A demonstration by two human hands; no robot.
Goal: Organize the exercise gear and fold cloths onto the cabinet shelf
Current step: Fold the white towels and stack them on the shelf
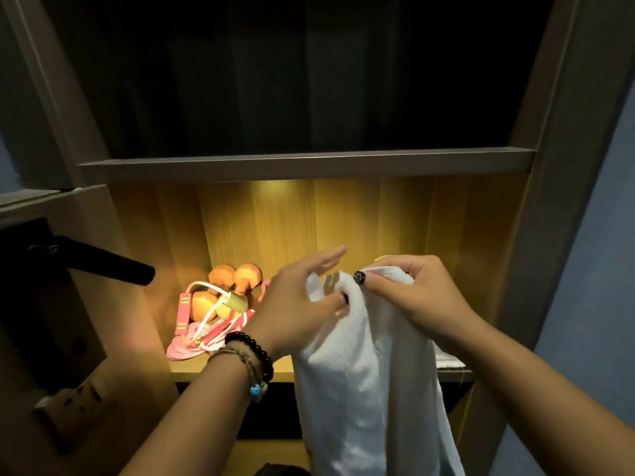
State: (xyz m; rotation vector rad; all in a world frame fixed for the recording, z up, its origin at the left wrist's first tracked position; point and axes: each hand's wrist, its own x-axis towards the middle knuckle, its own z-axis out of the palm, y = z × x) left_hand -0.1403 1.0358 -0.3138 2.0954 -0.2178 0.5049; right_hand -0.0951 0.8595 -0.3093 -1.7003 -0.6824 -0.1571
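Note:
A white cloth (364, 383) hangs down in front of the lit cabinet shelf (240, 367). My right hand (412, 297) grips its top edge with curled fingers. My left hand (295, 304) pinches the same edge a little to the left, its other fingers stretched out. On the shelf's left side lie orange dumbbells (237, 276) and a pink and white skipping rope (206, 331) in a heap. Another folded white cloth (446, 359) lies on the shelf behind my right forearm, mostly hidden.
A dark upper compartment (309, 80) sits above a grey shelf board (309, 163). A black door handle (103, 264) sticks out at the left. A wall socket (79, 403) sits lower left. The cabinet's right side panel (549, 201) stands close.

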